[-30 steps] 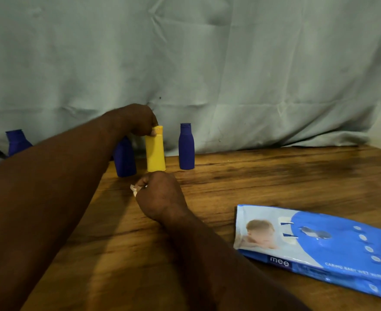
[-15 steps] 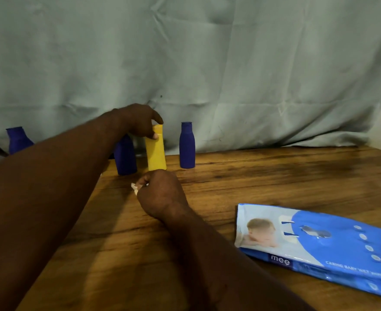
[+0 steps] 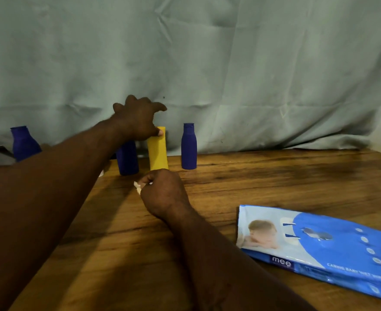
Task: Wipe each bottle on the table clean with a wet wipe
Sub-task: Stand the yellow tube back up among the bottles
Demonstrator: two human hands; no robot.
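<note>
At the back left corner of the bench (image 3: 275, 176), a first blue bottle (image 3: 25, 142) is seen standing upright. It is close to the grey cloth (image 3: 230, 63) that is hung behind the bench. A dark thing is seen just beside this bottle, but what it is cannot be told.

The left arm is stretched in from the left edge toward the back edge. A second blue bottle (image 3: 127, 158) is stood upright near the back edge, and its top is hidden by the left hand (image 3: 140, 118). The left hand is held open above the bottles, with its fingers spread and lifted. Only the thumb tip is laid against the top of the yellow bottle (image 3: 157, 151). The yellow bottle is stood upright just beside the second blue bottle, with a small gap between them.

The right hand (image 3: 165, 194) is held low, just in front of the yellow bottle. Its fingers are curled tight, and a small white wipe (image 3: 138, 187) is pinched in them. Only a bit of the wipe is shown at the left side of the fist.

A third blue bottle (image 3: 189, 147) is stood upright to the right of the yellow one, near it but not touching. Toward the front right corner, a blue pack (image 3: 320, 243) of wipes is laid flat, well apart from the bottles.
</note>
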